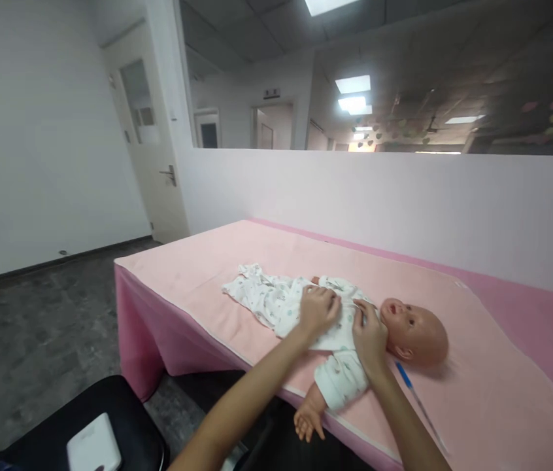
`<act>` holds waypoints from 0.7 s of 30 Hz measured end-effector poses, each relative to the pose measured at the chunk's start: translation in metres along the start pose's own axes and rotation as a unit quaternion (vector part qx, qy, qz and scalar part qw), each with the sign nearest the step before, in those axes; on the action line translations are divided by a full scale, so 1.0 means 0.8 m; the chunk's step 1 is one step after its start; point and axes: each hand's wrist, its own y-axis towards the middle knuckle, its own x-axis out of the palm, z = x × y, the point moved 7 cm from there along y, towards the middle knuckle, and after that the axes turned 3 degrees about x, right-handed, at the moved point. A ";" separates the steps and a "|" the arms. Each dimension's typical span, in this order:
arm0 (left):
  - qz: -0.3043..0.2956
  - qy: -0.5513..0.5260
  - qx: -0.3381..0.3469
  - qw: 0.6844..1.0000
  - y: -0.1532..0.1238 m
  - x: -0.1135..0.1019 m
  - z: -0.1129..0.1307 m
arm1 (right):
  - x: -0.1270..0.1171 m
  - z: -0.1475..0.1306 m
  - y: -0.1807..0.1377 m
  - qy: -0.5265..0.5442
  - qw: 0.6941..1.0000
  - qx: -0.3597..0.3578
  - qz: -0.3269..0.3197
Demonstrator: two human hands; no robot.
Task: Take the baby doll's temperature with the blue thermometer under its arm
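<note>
A baby doll lies on its back with its head to the right. It wears a white long-sleeved outfit with a small print. My left hand rests on the outfit at the chest, its fingers curled into the fabric. Close to the collar, my right hand has thumb and fingers pinched together on the cloth. A small gap separates the two hands. The fabric between the fingertips is partly hidden. One doll hand sticks out past the near table edge.
A thin stick with a blue end lies beside the doll's head, near my right forearm. Pink cloth covers the table, which stands against a white wall. At lower left, a black chair holds a white object.
</note>
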 end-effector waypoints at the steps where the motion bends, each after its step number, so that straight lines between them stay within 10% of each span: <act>1: -0.014 -0.010 0.015 1.000 -0.001 -0.001 -0.004 | -0.001 -0.001 0.000 0.008 1.000 0.000 0.001; 21: -0.065 -0.064 0.099 0.991 -0.012 -0.005 -0.005 | -0.002 -0.045 -0.007 -0.004 0.991 -0.133 -0.019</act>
